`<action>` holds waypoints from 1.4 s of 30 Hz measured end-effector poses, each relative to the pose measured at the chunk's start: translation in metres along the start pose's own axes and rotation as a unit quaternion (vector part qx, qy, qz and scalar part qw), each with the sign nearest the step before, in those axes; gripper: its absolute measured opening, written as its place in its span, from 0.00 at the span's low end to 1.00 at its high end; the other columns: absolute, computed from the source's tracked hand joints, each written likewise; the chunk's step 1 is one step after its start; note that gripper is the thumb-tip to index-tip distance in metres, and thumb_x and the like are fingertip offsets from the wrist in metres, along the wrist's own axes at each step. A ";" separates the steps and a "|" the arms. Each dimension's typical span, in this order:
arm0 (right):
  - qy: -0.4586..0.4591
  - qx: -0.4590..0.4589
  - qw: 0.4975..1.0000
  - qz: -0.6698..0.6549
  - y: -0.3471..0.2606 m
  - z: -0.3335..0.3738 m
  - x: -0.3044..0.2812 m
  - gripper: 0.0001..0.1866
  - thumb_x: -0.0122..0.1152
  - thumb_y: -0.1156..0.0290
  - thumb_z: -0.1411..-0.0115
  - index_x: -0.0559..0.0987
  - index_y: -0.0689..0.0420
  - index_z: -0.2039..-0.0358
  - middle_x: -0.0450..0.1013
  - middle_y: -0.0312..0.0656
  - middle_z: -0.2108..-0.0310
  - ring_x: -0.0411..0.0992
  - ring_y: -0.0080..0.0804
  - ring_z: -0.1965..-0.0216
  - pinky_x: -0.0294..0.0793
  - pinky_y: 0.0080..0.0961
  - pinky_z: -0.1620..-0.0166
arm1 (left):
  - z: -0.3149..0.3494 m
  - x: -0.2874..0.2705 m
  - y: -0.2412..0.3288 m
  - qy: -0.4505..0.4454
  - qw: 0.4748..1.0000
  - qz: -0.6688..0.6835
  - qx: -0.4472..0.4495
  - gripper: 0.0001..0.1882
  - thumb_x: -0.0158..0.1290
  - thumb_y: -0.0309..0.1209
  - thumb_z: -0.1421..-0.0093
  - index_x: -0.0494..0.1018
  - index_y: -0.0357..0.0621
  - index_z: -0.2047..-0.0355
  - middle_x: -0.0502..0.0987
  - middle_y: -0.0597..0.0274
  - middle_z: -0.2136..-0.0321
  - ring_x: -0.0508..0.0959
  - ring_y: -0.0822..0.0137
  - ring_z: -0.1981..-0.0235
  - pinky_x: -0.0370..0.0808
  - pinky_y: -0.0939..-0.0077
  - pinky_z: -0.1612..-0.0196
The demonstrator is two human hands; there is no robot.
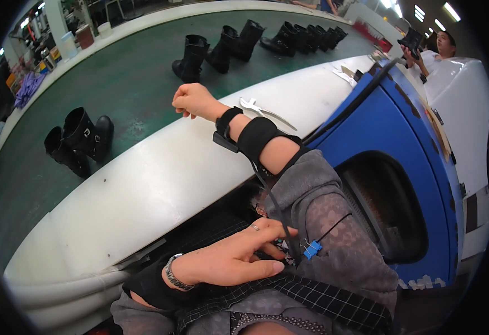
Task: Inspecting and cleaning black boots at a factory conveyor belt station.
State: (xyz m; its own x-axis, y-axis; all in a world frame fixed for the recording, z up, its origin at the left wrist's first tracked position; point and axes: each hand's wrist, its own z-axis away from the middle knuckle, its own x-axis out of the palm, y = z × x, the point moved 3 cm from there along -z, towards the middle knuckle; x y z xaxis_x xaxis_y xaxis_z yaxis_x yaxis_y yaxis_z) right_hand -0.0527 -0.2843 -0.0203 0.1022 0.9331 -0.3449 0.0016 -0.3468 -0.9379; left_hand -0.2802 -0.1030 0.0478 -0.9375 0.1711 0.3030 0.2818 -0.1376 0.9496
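My right hand (pixel 194 101) is raised over the white table edge with its fingers curled in. Nothing shows in it. Black straps (pixel 261 137) and a small black box (pixel 225 142) are on that forearm. Across my lap lies my left hand (pixel 236 254), fingers apart, a metal watch (pixel 176 272) on its wrist. Its fingertips reach the thin black cable (pixel 275 204) running down by my right sleeve. A blue binder clip (pixel 312 249) grips the sleeve nearby. White-handled pliers (pixel 267 113) rest on the white ledge beyond my right forearm.
Black ankle boots stand on the green belt (pixel 138 125): a buckled pair (pixel 88 134) at left, several more (pixel 222 50) farther along. A blue machine or chair shell (pixel 390 139) rises at my right. Beyond it a person (pixel 443 47) holds up a black boot (pixel 411 42).
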 end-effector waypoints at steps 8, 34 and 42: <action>0.096 0.080 0.855 -0.504 0.026 -0.024 -0.028 0.05 0.60 0.69 0.46 0.77 0.56 0.74 0.73 0.33 0.78 0.69 0.21 0.81 0.67 0.17 0.79 | 0.046 -0.130 0.005 0.316 0.944 -0.064 0.069 0.20 0.49 0.32 0.37 0.68 0.34 0.48 0.76 0.53 0.58 0.79 0.65 0.62 0.76 0.75 0.57; 0.301 -0.360 0.855 0.220 -0.016 -0.040 0.044 0.04 0.58 0.72 0.46 0.73 0.56 0.76 0.71 0.41 0.83 0.72 0.41 0.79 0.69 0.30 0.77 | 0.026 -0.237 -0.048 0.515 0.845 0.069 0.125 0.16 0.54 0.36 0.39 0.72 0.31 0.63 0.78 0.58 0.73 0.78 0.73 0.79 0.77 0.83 0.75; 0.244 -0.033 0.943 -0.225 0.024 -0.061 0.010 0.09 0.59 0.72 0.47 0.74 0.59 0.66 0.72 0.34 0.78 0.71 0.23 0.79 0.69 0.20 0.78 | 0.060 -0.257 -0.034 0.526 0.832 0.122 0.128 0.24 0.53 0.41 0.39 0.68 0.31 0.53 0.77 0.47 0.62 0.80 0.61 0.63 0.79 0.71 0.59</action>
State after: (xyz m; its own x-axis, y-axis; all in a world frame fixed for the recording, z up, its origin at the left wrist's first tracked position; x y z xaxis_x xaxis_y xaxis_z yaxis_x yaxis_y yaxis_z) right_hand 0.0087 -0.2884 -0.0438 0.5208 0.8384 0.1608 0.2149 0.0536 -0.9752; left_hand -0.0368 -0.0836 -0.0577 -0.4673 -0.7989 0.3788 0.3985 0.1921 0.8968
